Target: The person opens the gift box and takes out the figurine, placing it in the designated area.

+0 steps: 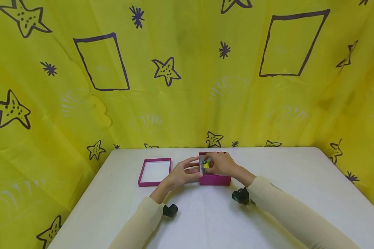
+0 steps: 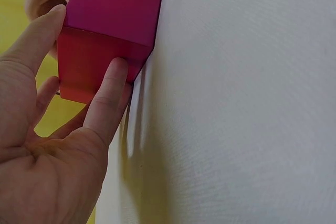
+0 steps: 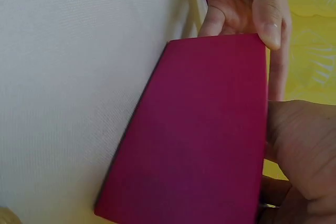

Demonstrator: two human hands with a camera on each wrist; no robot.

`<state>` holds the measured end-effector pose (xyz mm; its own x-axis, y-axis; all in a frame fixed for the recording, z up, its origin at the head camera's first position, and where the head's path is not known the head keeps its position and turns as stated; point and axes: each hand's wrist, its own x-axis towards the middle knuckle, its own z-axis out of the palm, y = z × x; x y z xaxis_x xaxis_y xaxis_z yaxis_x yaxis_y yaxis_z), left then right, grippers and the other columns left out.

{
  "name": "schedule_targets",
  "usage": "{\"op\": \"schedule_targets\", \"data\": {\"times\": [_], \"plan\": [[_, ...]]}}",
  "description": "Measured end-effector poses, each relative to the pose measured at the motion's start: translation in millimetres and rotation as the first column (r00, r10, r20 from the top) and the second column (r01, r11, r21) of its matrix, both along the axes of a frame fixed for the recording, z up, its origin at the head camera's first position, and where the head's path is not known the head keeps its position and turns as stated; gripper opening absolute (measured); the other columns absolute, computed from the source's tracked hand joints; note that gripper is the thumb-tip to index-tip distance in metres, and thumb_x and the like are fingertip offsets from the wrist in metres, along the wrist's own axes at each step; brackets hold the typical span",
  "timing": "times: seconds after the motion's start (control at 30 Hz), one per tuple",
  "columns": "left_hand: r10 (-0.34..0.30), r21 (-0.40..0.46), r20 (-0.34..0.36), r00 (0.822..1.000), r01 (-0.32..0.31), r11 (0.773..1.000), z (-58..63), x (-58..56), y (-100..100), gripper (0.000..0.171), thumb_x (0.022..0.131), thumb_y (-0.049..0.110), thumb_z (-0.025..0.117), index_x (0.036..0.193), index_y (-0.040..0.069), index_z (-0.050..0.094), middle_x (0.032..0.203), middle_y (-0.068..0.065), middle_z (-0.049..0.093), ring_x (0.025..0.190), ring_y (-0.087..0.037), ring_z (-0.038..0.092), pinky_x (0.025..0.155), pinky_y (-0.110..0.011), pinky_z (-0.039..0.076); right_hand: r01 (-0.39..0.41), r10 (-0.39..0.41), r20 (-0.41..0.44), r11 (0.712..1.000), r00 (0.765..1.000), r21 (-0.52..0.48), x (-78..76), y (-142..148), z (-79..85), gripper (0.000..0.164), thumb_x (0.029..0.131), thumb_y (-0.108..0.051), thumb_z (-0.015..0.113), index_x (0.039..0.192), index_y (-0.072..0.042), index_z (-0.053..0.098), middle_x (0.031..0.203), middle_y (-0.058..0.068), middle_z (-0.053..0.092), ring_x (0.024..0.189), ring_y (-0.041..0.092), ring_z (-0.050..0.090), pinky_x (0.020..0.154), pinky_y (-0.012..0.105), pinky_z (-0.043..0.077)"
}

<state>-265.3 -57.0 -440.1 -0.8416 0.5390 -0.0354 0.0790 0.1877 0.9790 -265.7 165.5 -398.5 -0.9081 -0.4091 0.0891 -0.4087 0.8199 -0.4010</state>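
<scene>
A deep pink box without its lid stands on the white table. My left hand steadies its left side, the fingers extended along the wall and the thumb at the near top corner; the left wrist view shows these fingers touching the box. From above, my right hand reaches into the box opening. Between its thumb and fingers it pinches a small yellow-and-dark thing, whose kind is unclear. In the right wrist view the box's front wall hides that thing and the right fingertips.
Left of the box lies its pink-rimmed lid, white inside facing up. A yellow curtain printed with stars hangs behind the table and along both sides. Dark cameras are strapped at the wrists.
</scene>
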Motion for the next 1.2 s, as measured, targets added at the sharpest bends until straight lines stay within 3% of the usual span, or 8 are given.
{"op": "schedule_targets", "data": {"times": [0.3,0.57,0.7,1.0,1.2], "plan": [[-0.007,0.017,0.007,1.000,0.007,1.000,2.0,-0.7,0.4,0.072,0.094,0.015,0.077,0.157,0.021,0.044,0.152,-0.015,0.049,0.132,-0.034,0.057,0.099,-0.039,0.056,0.000,0.000,0.004,0.999,1.000,-0.039,2.2,13.6,14.4,0.045,0.085,-0.017,0.082,0.127,-0.008,0.069,0.100,0.005,0.076,0.102,0.032,0.067,0.089,0.055,0.049],[0.002,0.001,0.012,1.000,-0.002,1.000,3.2,-0.1,0.6,0.072,0.094,0.018,0.078,0.157,0.022,0.044,0.152,-0.012,0.051,0.132,-0.034,0.057,0.101,-0.040,0.055,-0.063,0.065,0.012,0.990,0.998,-0.129,6.7,28.1,22.5,0.047,0.085,-0.013,0.081,0.129,-0.005,0.066,0.105,0.012,0.074,0.103,0.036,0.069,0.085,0.048,0.058],[0.005,0.017,0.019,1.000,-0.005,1.000,2.8,0.1,0.9,0.072,0.094,0.015,0.077,0.157,0.020,0.043,0.151,-0.014,0.051,0.131,-0.034,0.057,0.100,-0.040,0.055,-0.068,0.079,0.058,0.983,0.995,-0.173,9.6,36.1,27.4,0.048,0.087,-0.011,0.079,0.132,-0.003,0.064,0.108,0.012,0.073,0.105,0.037,0.068,0.083,0.044,0.059],[0.013,0.015,0.016,1.000,-0.014,1.000,3.2,0.2,1.7,0.073,0.093,0.014,0.078,0.158,0.017,0.042,0.151,-0.015,0.051,0.130,-0.033,0.058,0.100,-0.039,0.055,-0.121,0.134,0.048,0.970,0.990,-0.213,15.3,54.4,35.4,0.048,0.088,-0.009,0.077,0.133,-0.002,0.063,0.104,0.011,0.073,0.087,0.026,0.063,0.066,0.034,0.053],[0.003,0.030,0.014,1.000,-0.004,1.000,3.1,-0.7,1.0,0.074,0.093,0.012,0.078,0.158,0.015,0.042,0.151,-0.015,0.051,0.131,-0.033,0.058,0.099,-0.039,0.056,-0.132,0.143,0.039,0.971,0.989,-0.201,17.5,65.2,36.1,0.046,0.090,-0.012,0.077,0.133,-0.005,0.063,0.109,0.010,0.073,0.082,0.023,0.057,0.066,0.033,0.049]]}}
